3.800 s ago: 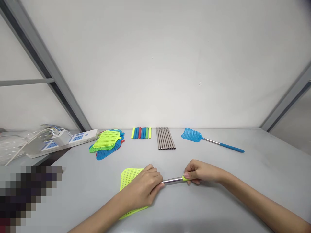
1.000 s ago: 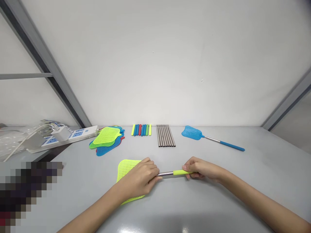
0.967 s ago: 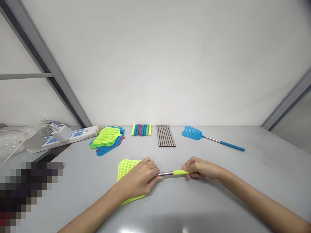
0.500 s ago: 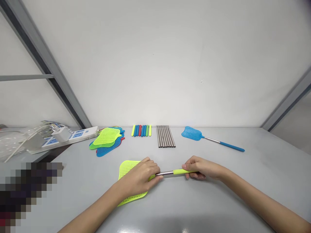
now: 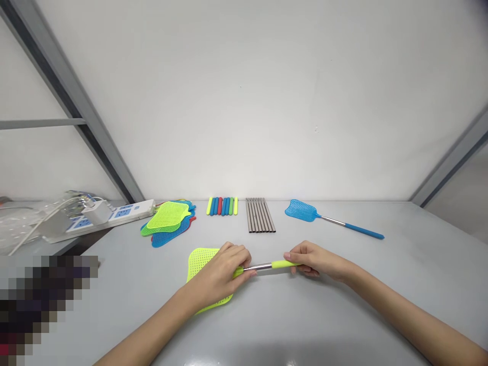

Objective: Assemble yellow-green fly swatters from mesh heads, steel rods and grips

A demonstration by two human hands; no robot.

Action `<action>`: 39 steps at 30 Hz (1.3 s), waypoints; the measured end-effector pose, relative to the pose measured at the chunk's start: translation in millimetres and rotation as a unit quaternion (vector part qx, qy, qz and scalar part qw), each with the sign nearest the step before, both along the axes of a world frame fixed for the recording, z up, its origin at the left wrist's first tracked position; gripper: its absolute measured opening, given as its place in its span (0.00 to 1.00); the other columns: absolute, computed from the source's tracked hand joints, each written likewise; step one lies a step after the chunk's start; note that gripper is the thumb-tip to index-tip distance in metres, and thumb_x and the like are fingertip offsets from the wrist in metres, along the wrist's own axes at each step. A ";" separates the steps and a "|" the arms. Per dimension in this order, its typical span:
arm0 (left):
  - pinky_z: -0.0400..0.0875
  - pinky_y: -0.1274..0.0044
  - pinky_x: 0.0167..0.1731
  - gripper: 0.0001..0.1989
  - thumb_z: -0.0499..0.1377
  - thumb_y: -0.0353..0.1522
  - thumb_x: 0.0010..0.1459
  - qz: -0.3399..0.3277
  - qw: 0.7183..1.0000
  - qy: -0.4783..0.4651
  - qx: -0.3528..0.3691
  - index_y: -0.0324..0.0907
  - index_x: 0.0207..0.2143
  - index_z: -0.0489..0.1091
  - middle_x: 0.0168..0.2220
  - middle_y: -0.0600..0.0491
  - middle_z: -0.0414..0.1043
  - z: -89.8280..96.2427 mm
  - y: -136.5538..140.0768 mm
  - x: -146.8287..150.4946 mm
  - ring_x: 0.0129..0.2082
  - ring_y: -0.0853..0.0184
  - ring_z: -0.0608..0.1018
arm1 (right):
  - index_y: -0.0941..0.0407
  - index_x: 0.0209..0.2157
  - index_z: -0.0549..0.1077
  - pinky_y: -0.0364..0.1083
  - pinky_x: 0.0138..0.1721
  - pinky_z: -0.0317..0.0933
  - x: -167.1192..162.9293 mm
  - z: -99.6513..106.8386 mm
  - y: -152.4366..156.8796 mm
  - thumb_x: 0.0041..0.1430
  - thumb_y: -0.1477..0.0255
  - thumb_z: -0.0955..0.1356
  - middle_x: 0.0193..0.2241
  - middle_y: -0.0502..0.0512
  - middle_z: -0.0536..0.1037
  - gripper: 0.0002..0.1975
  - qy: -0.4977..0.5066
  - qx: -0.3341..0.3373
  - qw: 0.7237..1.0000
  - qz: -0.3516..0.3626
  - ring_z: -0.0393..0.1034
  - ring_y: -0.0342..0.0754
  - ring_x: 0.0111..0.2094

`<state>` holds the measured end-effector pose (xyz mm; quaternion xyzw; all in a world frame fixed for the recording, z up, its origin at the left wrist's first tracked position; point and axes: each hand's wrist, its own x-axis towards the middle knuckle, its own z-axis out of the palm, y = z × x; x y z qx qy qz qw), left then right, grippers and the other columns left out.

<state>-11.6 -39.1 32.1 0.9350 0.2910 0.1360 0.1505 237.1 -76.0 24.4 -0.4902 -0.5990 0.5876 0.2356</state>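
Note:
Both my hands are on one yellow-green fly swatter [image 5: 201,260] near the front middle of the table. My left hand [image 5: 223,274] is closed around its neck, where the mesh head meets the metal rod [image 5: 261,267], and covers part of the head. The yellow-green grip [image 5: 280,264] is pinched by my right hand [image 5: 310,260], which hides the grip's far end. Behind my hands lies a row of metal rods [image 5: 261,215]. To the right rests a blue fly swatter [image 5: 301,210] with its rod and blue handle joined.
Loose swatter heads [image 5: 170,215] in several colours lie stacked at the back left. Beside them is a row of coloured grips [image 5: 222,206]. A white power strip [image 5: 131,210] with a plugged-in adapter [image 5: 97,211] and cables stands at the left edge. A wall rises behind the table.
The swatter has risen slightly, its head tilting up off the table. My right hand has shifted a little to the left along the grip; my left hand keeps its hold.

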 end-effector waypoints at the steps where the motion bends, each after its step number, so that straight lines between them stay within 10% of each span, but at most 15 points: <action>1: 0.56 0.77 0.30 0.09 0.48 0.37 0.58 0.002 1.000 0.000 -0.005 0.42 0.28 0.58 0.28 0.56 0.62 0.1 -0.1 0.1 0.31 0.68 0.62 | 0.61 0.20 0.67 0.40 0.15 0.39 0.1 -0.8 0.3 0.52 0.56 0.62 0.12 0.43 0.54 0.21 -0.001 0.001 1.000 0.000 0.46 0.35 0.13; 17: 0.48 0.67 0.48 0.11 0.45 0.37 0.60 0.036 0.997 -0.020 0.072 0.47 0.38 0.65 0.48 0.52 0.57 -7.1 6.4 -1.8 0.47 0.64 0.60 | 0.61 0.19 0.67 0.40 0.15 0.39 2.9 -0.1 2.6 0.52 0.55 0.61 0.10 0.42 0.52 0.23 -0.031 0.026 0.999 -0.035 0.45 0.35 0.12; 26: 0.49 0.64 0.50 0.14 0.47 0.38 0.57 0.283 0.941 -0.169 0.083 0.48 0.45 0.62 0.51 0.51 0.56 -6.0 23.2 -5.8 0.53 0.61 0.58 | 0.60 0.16 0.65 0.40 0.16 0.39 15.6 3.3 10.5 0.50 0.52 0.61 0.10 0.43 0.52 0.25 -0.055 0.055 0.992 -0.102 0.45 0.35 0.13; 39: 0.58 0.73 0.46 0.16 0.45 0.36 0.53 0.279 0.894 -0.315 -0.156 0.44 0.35 0.71 0.43 0.52 0.63 -18.1 30.3 -6.1 0.45 0.64 0.66 | 0.59 0.17 0.62 0.40 0.17 0.38 27.6 -1.7 15.4 0.47 0.55 0.65 0.12 0.43 0.54 0.22 -0.052 0.047 0.995 -0.065 0.46 0.35 0.14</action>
